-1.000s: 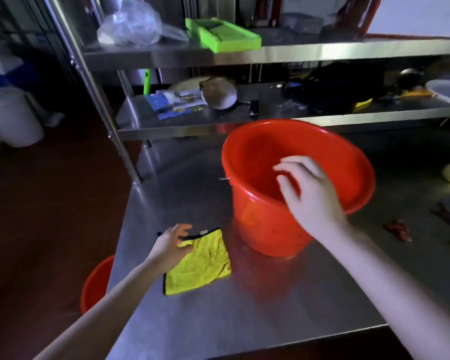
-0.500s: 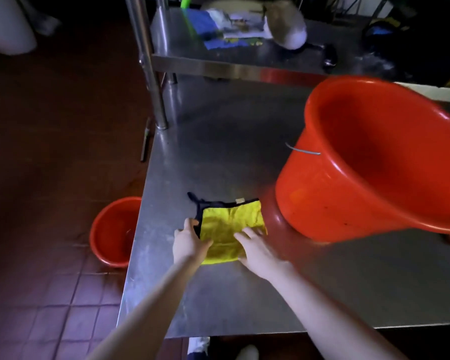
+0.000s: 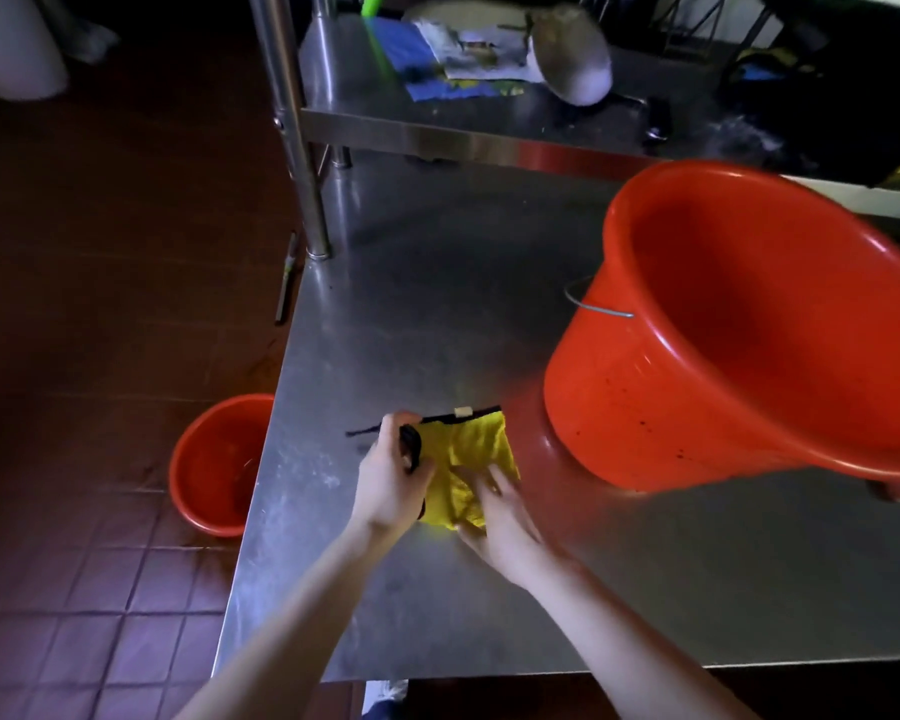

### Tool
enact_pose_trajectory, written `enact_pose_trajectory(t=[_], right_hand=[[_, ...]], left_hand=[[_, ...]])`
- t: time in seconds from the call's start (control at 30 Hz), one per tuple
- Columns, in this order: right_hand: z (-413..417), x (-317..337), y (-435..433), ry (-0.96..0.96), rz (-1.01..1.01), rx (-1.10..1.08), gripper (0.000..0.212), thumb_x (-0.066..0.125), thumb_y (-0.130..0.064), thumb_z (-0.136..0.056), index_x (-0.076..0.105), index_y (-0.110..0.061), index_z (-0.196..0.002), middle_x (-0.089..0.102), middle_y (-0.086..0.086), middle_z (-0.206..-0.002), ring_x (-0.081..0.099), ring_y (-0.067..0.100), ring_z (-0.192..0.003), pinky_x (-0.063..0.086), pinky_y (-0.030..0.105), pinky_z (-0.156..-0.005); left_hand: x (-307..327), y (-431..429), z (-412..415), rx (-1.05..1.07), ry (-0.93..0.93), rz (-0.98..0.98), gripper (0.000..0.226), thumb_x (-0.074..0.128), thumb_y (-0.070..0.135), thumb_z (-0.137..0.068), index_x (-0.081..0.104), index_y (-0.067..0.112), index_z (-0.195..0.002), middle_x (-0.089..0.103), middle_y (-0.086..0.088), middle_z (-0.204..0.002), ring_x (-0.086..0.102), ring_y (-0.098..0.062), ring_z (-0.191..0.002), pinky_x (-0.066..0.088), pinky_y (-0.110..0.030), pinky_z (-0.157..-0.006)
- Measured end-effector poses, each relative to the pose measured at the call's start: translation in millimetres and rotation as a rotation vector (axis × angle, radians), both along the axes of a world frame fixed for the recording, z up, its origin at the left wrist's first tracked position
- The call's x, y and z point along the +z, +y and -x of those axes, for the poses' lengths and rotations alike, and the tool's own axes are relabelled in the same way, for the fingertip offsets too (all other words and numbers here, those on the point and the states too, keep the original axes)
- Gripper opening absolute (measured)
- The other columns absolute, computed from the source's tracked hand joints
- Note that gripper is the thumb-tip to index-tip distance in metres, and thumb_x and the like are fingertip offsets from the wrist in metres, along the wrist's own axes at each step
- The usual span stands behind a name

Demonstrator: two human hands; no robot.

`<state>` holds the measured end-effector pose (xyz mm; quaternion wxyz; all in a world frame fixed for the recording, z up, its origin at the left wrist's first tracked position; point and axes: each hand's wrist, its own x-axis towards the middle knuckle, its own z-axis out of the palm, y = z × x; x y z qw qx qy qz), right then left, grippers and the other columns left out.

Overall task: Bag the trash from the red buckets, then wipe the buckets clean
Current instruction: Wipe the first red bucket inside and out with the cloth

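A large red bucket [image 3: 739,356] stands on the steel table [image 3: 437,314] at the right, with its mouth towards me and dark specks on its outer wall. A yellow cloth with a black edge [image 3: 463,449] lies on the table to its left. My left hand [image 3: 391,475] grips the cloth's left, black-edged side. The fingers of my right hand [image 3: 500,506] lie straight on the cloth's near right part. A second, smaller red bucket [image 3: 214,465] sits on the tiled floor by the table's left edge.
A steel shelf [image 3: 437,132] rises behind the table on a post [image 3: 292,127], with papers, a blue sheet and a rounded grey object on it. A thin dark stick lies on the floor near the post's foot. A white container stands at the far left.
My right hand left the big bucket's rim and came down onto the cloth. My left hand closed on the cloth's black edge and bunched it. The view dropped towards the table.
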<state>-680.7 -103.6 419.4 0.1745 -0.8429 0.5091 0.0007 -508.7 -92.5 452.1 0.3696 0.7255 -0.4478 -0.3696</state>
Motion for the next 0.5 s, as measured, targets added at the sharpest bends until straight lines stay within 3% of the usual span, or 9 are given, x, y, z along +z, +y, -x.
enact_pose_trajectory(t=[0.13, 0.23, 0.3, 0.4, 0.5], right_hand=[[10.5, 17.9, 21.8, -0.447, -0.056, -0.124, 0.073, 0.068, -0.047, -0.072, 0.046, -0.024, -0.138, 0.052, -0.006, -0.130, 0.051, 0.013, -0.116, 0.041, 0.022, -0.093], [19.3, 44.2, 35.7, -0.672, -0.040, -0.170, 0.047, 0.062, -0.031, -0.079, 0.055, -0.021, -0.124, 0.059, -0.007, -0.119, 0.056, 0.013, -0.106, 0.040, 0.020, -0.084], [35.0, 68.6, 45.3, -0.812, -0.097, -0.182, 0.043, 0.055, -0.021, -0.078, 0.057, -0.028, -0.120, 0.064, -0.009, -0.112, 0.060, 0.009, -0.100, 0.044, 0.022, -0.078], [74.2, 108.5, 63.8, -0.929, -0.159, -0.151, 0.030, 0.052, -0.028, -0.081, 0.057, -0.042, -0.107, 0.067, -0.021, -0.091, 0.060, -0.006, -0.083, 0.045, 0.018, -0.070], [121.8, 151.4, 77.4, -1.056, -0.103, -0.099, 0.025, 0.046, -0.036, -0.081, 0.056, -0.043, -0.103, 0.065, -0.017, -0.085, 0.055, -0.006, -0.075, 0.042, 0.013, -0.067]], left_hand=[[47.4, 2.6, 17.0, -0.028, 0.013, 0.096, 0.028, 0.066, 0.004, -0.082, 0.063, 0.020, -0.105, 0.060, 0.013, -0.091, 0.062, -0.022, -0.088, 0.053, -0.035, -0.073], [85.1, 14.8, 40.4, -0.029, -0.025, 0.157, 0.021, 0.068, 0.008, -0.079, 0.066, 0.023, -0.094, 0.061, 0.016, -0.088, 0.064, -0.020, -0.082, 0.052, -0.031, -0.071], [110.2, 26.8, 58.0, 0.003, -0.017, 0.188, 0.021, 0.071, 0.009, -0.076, 0.068, 0.027, -0.088, 0.063, 0.009, -0.086, 0.065, -0.023, -0.077, 0.053, -0.035, -0.069], [152.2, 43.4, 87.6, 0.051, 0.018, 0.256, 0.018, 0.076, 0.014, -0.072, 0.071, 0.030, -0.081, 0.065, 0.008, -0.079, 0.066, -0.018, -0.076, 0.055, -0.037, -0.068], [194.9, 49.5, 129.5, 0.003, 0.037, 0.363, 0.014, 0.075, 0.027, -0.064, 0.072, 0.032, -0.077, 0.067, 0.011, -0.074, 0.065, -0.006, -0.072, 0.052, -0.024, -0.063]])
